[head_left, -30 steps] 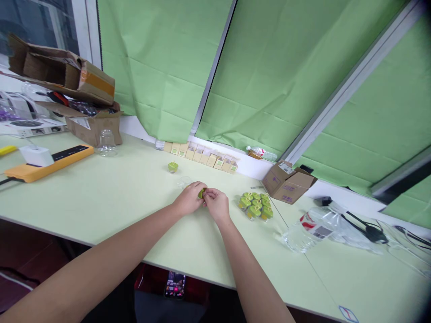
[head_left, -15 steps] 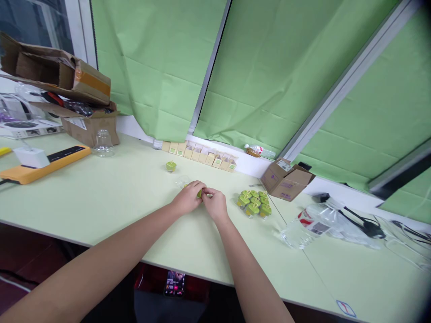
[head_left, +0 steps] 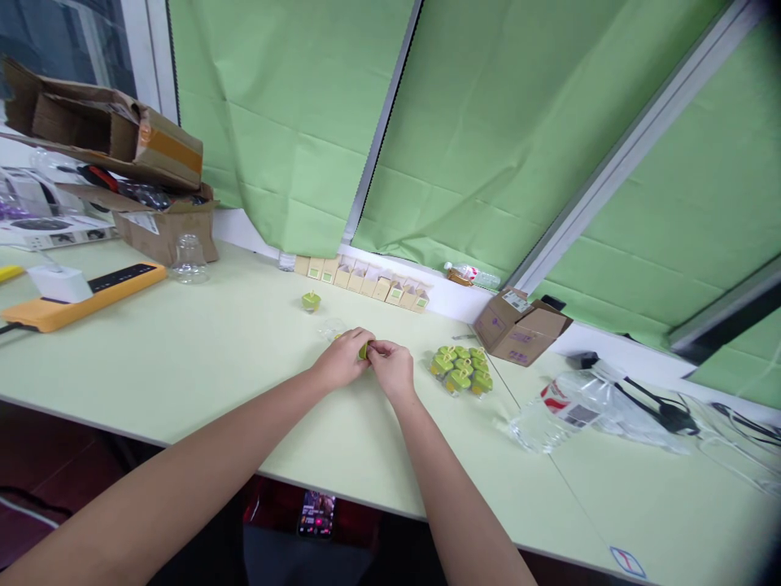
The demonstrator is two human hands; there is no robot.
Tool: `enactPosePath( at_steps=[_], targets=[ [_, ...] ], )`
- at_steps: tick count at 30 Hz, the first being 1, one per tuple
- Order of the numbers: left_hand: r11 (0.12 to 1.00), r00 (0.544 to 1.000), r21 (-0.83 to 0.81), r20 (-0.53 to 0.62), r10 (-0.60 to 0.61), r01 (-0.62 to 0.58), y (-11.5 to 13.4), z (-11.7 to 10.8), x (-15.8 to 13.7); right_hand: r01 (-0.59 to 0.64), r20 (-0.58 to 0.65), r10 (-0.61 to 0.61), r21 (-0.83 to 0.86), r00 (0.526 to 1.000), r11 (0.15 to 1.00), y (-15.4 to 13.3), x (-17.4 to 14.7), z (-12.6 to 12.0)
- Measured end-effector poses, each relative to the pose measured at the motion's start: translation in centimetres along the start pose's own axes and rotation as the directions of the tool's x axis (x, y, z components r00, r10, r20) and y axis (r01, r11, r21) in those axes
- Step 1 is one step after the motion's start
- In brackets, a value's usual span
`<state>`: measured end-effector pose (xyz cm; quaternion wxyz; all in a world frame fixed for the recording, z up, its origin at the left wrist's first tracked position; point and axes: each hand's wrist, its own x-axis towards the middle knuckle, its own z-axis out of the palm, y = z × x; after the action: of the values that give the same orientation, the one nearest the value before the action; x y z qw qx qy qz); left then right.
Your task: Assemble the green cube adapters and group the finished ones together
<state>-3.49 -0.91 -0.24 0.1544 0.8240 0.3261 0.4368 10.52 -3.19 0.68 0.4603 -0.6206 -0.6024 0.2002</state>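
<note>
Over the middle of the pale table, my left hand and my right hand meet with closed fingers around a small green-lidded container, which my fingers partly cover. Just behind my left hand lies a clear plastic piece. Farther back stands a single green-lidded container with a clear lower part. To the right of my hands sits a cluster of similar green-lidded containers with yellow loops on top.
Small cardboard boxes line the table's back edge. A brown carton and a large clear bottle are on the right. An orange power strip, a clear jar and stacked cartons occupy the left. A lit phone lies below the front edge.
My right hand's fingers have shifted slightly at the held container. The other objects keep their places; the whole view has moved very slightly.
</note>
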Motion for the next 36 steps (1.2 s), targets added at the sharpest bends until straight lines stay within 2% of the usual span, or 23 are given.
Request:
enactPosePath(
  at_steps=[4,10,16,22,25,27,29,32,36],
  targets=[
    [1.000,1.000,0.004,0.003,-0.002,0.002,0.0,0.0,0.0,-0.019,-0.007,0.019,0.013,1.000,1.000,0.2,0.0,0.2],
    [1.000,1.000,0.002,0.001,0.023,-0.023,-0.1,0.0,0.0,0.020,0.004,-0.020,-0.047,1.000,0.999,-0.4,-0.2,-0.1],
    [0.999,1.000,-0.040,-0.021,0.005,-0.006,-0.1,0.0,0.1,0.044,0.083,-0.043,-0.005,0.996,0.999,-0.7,0.0,-0.7],
    [0.996,0.998,-0.066,-0.039,0.050,-0.052,-0.1,-0.2,0.2,0.001,-0.068,0.001,0.036,0.998,0.999,-0.2,0.4,-0.6],
    [0.993,0.995,-0.090,-0.068,0.067,-0.073,0.1,-0.4,0.3,-0.025,-0.094,0.036,0.114,0.995,0.993,0.2,0.7,-0.7],
    [0.991,0.993,-0.105,-0.093,0.072,-0.081,0.2,-0.5,0.3,-0.077,-0.048,0.089,0.202,0.995,0.976,0.1,0.9,-0.9],
    [0.988,0.991,-0.126,-0.110,0.075,-0.088,0.4,-0.6,0.3,-0.150,0.070,0.136,0.296,0.988,0.943,-0.2,0.8,-1.2],
    [0.981,0.991,-0.173,-0.117,0.068,-0.088,0.7,-0.8,0.2,-0.225,0.243,0.127,0.439,0.962,0.870,-0.9,0.6,-1.7],
    [0.940,0.998,-0.339,-0.067,-0.004,-0.019,0.4,-0.8,0.3,-0.303,0.307,0.134,0.610,0.942,0.732,-1.1,0.6,-2.3]
  ],
)
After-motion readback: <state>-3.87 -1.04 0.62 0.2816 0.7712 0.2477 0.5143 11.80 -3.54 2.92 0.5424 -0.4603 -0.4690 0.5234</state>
